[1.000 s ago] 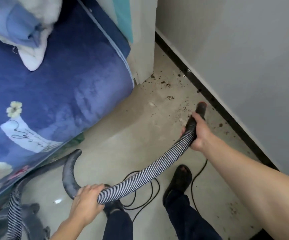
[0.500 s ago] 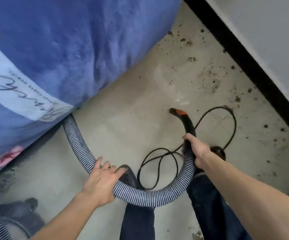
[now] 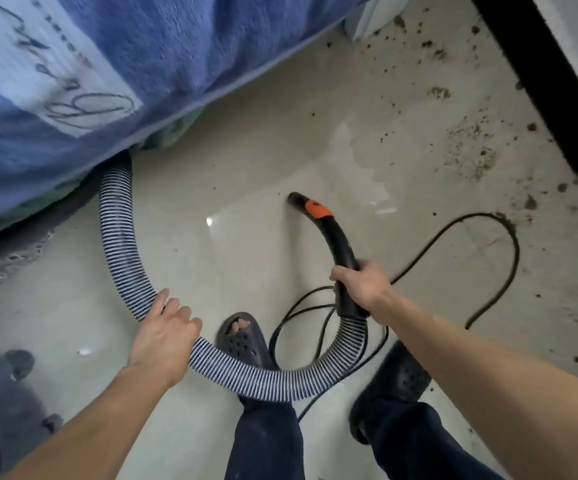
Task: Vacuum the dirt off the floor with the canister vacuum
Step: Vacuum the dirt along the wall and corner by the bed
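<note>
My right hand (image 3: 362,289) grips stiff black curved nozzle (image 3: 336,240); left hand (image 3: 164,332) holds light, springy blue-white ribbed hose (image 3: 118,216); dirt (image 3: 471,147) two o'clock.

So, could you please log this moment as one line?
right hand grips nozzle handle | left hand holds hose | dirt lies on floor by baseboard

Grips the nozzle (image 3: 332,237) in the right hand (image 3: 363,289), mouth over the floor (image 3: 246,168). Holds the hose (image 3: 118,220) with the left hand (image 3: 164,336). Stands beside a looped cord (image 3: 517,251), dirt (image 3: 471,147) strewn toward the baseboard (image 3: 540,98).
</note>
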Tool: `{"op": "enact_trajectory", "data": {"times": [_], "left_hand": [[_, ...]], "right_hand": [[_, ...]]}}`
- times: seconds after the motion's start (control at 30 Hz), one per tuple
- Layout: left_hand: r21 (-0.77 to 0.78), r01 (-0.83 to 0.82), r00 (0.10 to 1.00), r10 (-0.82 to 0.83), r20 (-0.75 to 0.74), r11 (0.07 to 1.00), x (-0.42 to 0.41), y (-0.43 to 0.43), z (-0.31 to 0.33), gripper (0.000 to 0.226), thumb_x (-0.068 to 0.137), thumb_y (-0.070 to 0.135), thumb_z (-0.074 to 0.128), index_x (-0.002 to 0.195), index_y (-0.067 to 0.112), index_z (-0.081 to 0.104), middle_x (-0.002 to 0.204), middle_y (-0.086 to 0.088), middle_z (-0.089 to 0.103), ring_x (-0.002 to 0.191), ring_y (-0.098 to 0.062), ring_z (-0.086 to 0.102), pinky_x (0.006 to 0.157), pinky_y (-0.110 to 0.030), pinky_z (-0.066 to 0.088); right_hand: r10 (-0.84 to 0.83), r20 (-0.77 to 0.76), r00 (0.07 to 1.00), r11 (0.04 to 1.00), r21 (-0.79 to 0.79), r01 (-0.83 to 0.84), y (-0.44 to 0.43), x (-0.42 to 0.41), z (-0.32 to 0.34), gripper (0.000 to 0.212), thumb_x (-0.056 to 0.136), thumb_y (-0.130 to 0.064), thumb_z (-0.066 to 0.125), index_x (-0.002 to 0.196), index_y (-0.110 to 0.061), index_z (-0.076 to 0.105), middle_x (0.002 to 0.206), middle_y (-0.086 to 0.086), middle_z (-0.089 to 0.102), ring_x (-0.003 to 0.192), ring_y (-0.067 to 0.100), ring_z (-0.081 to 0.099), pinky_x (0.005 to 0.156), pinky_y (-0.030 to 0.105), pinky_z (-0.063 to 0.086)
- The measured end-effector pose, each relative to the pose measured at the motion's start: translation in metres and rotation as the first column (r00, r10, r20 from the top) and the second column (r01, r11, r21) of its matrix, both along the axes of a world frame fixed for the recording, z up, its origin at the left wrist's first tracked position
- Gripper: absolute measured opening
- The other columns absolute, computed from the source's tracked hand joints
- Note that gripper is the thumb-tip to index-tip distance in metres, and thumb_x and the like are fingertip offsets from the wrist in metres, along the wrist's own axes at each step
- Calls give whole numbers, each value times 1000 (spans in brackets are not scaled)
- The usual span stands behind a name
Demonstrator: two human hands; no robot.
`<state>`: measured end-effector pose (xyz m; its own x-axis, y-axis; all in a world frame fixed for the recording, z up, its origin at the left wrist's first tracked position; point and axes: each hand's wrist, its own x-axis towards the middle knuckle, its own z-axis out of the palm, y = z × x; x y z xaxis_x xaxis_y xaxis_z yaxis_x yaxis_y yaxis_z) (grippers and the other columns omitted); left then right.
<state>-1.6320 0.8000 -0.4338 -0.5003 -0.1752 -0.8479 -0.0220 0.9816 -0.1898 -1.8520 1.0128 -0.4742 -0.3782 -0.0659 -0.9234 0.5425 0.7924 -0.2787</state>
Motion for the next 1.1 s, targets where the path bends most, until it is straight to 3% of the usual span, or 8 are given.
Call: {"op": "enact_trajectory", "data": {"times": [0.17, 0.33, 0.47, 0.6, 0.73, 0.87, 1.1], "left_hand": [[-66, -70, 997, 69, -13, 995, 24, -9, -16, 45, 82, 14, 50, 126, 23, 52, 125, 0, 52, 128, -25, 36, 121, -43, -3], [-58, -133, 991, 131, -38, 989, 35, -5, -40, 45, 82, 13, 49, 125, 21, 52, 125, -2, 52, 127, -26, 36, 121, -43, -3], [-103, -168, 984, 160, -80, 980, 54, -23, -48, 42, 82, 14, 48, 123, 22, 54, 122, -1, 54, 125, -25, 38, 120, -41, -1], [-121, -200, 978, 190, -85, 972, 69, -33, -54, 40, 82, 15, 49, 122, 21, 55, 120, -1, 56, 124, -25, 40, 120, -40, 1], [-69, -219, 975, 214, -65, 973, 78, -17, -48, 40, 83, 17, 55, 123, 20, 54, 122, -2, 54, 125, -26, 38, 120, -41, -3], [-32, -232, 973, 231, -23, 972, 97, -3, -39, 46, 81, 14, 56, 127, 17, 51, 126, -5, 52, 129, -28, 35, 120, -43, -5], [-48, -268, 963, 269, 27, 962, 133, -2, -30, 45, 82, 16, 54, 128, 19, 50, 126, -4, 53, 128, -27, 36, 120, -41, -4]], "right_hand": [[188, -22, 982, 978, -86, -189, -38, 4, -18, 28, 85, -26, 69, 104, -7, 62, 93, 17, 71, 74, 29, 67, 62, 33, 55], [399, -89, 913, 909, -89, -406, -73, 11, -31, 26, 79, -28, 70, 96, -9, 66, 88, 13, 74, 83, 31, 71, 75, 41, 60], [319, -164, 933, 928, -146, -343, -121, 4, -46, 41, 63, -38, 69, 94, -11, 64, 90, 15, 74, 84, 36, 71, 81, 51, 60], [349, -161, 923, 905, -199, -377, -153, 8, -56, 37, 73, -31, 71, 101, -9, 62, 94, 17, 72, 86, 36, 71, 82, 50, 60], [497, -231, 837, 847, -83, -526, -128, 33, -48, 28, 80, -31, 69, 99, -12, 61, 88, 7, 68, 82, 28, 66, 77, 37, 57], [719, -99, 688, 686, -59, -725, -97, 68, -34, 27, 83, -34, 69, 99, -16, 60, 92, 6, 68, 86, 27, 65, 78, 35, 53], [786, -64, 615, 608, -102, -787, -132, 98, -37, 33, 83, -35, 68, 108, -15, 59, 93, 4, 65, 84, 25, 64, 75, 33, 52]]}}
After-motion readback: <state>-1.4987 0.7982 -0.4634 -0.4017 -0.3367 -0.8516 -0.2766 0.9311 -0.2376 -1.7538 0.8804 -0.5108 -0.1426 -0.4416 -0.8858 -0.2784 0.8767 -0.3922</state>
